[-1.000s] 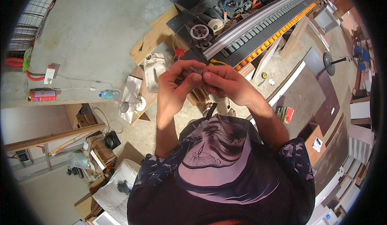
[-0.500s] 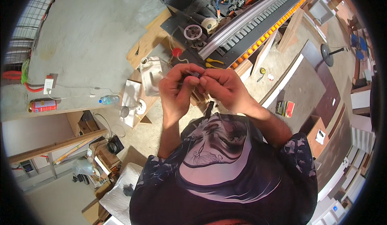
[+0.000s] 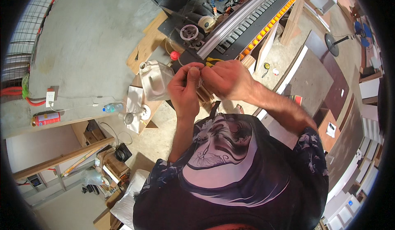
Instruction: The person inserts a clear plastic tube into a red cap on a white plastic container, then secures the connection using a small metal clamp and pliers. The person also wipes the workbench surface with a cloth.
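Observation:
My left hand (image 3: 186,86) is closed in a pinch, thumb against the curled fingers, in front of my chest. Right beside it my right hand (image 3: 227,80) is curled with its back turned up, its fingertips meeting the left ones. Something small sits between the fingertips, mostly covered, and I cannot make out its kind. A whitish plastic jug (image 3: 155,79) stands just left of my left hand. Behind my hands lies a yellow-handled tool (image 3: 212,61), at the near end of a long machine (image 3: 242,32) with rows of grey and orange pads.
The machine's handwheel (image 3: 189,32) and a red cap-like piece (image 3: 175,56) are beyond the jug. At left, a water bottle (image 3: 113,107) and a red can (image 3: 46,119) rest near the grey surface's edge. A tape measure (image 3: 266,65) lies on the floor; a fan (image 3: 331,44) stands far right.
My right hand has rolled over, its back now turned up and its elbow farther out. The fingertips remain together, and the small thing between them is more hidden. The view has shifted slightly.

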`<act>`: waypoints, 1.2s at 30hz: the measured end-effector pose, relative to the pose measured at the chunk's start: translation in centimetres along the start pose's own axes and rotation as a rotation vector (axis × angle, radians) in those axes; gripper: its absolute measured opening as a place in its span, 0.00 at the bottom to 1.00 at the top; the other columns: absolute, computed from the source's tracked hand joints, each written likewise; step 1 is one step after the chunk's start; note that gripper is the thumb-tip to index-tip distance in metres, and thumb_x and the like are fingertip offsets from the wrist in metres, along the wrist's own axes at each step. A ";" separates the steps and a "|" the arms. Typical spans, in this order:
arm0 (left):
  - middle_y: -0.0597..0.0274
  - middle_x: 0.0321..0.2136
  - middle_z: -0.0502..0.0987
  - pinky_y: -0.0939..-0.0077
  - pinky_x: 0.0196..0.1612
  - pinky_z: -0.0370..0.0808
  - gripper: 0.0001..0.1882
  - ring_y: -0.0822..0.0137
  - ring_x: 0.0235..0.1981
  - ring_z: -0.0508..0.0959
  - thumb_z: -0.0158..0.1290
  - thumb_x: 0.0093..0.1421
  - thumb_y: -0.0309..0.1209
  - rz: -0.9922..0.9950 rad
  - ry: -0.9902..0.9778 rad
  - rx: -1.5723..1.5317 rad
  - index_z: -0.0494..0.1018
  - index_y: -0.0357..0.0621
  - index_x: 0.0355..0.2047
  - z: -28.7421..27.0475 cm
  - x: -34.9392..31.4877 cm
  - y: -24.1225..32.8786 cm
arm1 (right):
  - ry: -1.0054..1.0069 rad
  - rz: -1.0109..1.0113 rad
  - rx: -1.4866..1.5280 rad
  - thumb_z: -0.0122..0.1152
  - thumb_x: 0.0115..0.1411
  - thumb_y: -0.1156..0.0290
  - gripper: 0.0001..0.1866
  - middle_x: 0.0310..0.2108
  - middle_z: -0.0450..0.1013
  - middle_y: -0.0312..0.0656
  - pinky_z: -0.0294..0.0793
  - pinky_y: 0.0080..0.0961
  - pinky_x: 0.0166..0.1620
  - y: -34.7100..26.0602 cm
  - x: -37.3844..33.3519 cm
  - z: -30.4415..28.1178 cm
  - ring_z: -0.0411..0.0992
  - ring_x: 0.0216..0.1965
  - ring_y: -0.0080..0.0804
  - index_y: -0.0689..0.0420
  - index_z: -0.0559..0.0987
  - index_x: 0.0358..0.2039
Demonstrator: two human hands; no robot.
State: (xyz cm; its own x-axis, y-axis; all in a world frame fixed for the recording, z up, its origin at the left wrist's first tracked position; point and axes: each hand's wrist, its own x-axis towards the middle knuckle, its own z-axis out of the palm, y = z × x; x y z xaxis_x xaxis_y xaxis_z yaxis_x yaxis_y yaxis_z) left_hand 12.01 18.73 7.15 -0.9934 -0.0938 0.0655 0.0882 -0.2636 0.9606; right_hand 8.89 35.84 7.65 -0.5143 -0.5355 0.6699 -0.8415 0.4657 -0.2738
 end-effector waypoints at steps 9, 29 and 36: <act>0.69 0.30 0.80 0.80 0.33 0.70 0.12 0.78 0.29 0.73 0.54 0.73 0.34 0.081 -0.128 0.443 0.79 0.36 0.37 0.3 0.5 -0.6 | -0.187 0.024 -0.038 0.63 0.54 0.66 0.10 0.19 0.68 0.39 0.75 0.41 0.26 1.5 -1.5 -1.7 0.75 0.24 0.42 0.55 0.72 0.29; 0.75 0.15 0.64 0.77 0.22 0.56 0.26 0.82 0.19 0.61 0.52 0.72 0.44 -0.355 -0.452 0.472 0.74 0.41 0.19 -0.6 1.5 0.9 | -0.146 -0.262 -0.154 0.64 0.45 0.68 0.12 0.19 0.68 0.35 0.74 0.31 0.23 0.8 -2.5 -3.4 0.73 0.22 0.31 0.59 0.75 0.28; 0.77 0.16 0.65 0.80 0.21 0.52 0.25 0.82 0.19 0.60 0.51 0.73 0.48 -0.678 -0.479 0.250 0.75 0.47 0.21 -0.5 2.3 1.4 | -0.149 -0.240 -0.183 0.62 0.49 0.69 0.09 0.19 0.69 0.36 0.76 0.33 0.24 1.3 -2.9 -2.5 0.75 0.23 0.33 0.58 0.75 0.28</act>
State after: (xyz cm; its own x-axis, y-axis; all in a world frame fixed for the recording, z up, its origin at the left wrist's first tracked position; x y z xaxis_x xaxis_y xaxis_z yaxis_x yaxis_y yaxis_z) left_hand 9.94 17.61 8.54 -0.7546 0.4362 -0.4902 -0.4969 0.1081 0.8611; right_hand 9.73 39.73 7.06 -0.3352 -0.7361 0.5880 -0.9047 0.4256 0.0171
